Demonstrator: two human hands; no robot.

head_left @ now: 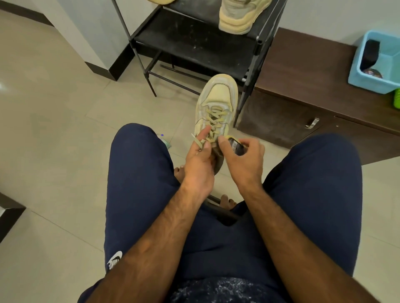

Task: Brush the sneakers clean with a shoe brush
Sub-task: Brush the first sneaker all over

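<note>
A pale yellow sneaker (217, 101) hangs in the air between my knees, toe pointing away from me. My left hand (200, 160) grips it at the collar, with a loose lace end lying across the fingers. My right hand (243, 155) pinches the sneaker's tongue, whose dark label shows between thumb and fingers. A second pale sneaker (237, 17) stands on the black shoe rack (194, 43) ahead. A dark brush-like object (371, 54) lies in a light blue plastic tub (368, 82) at the far right.
The tub sits on a low dark brown cabinet (303, 86) beside the rack. A green object (397, 99) shows at the right edge. My bare feet (179, 173) rest on the beige tiled floor (54, 129). Another sole (160, 1) peeks in at the top.
</note>
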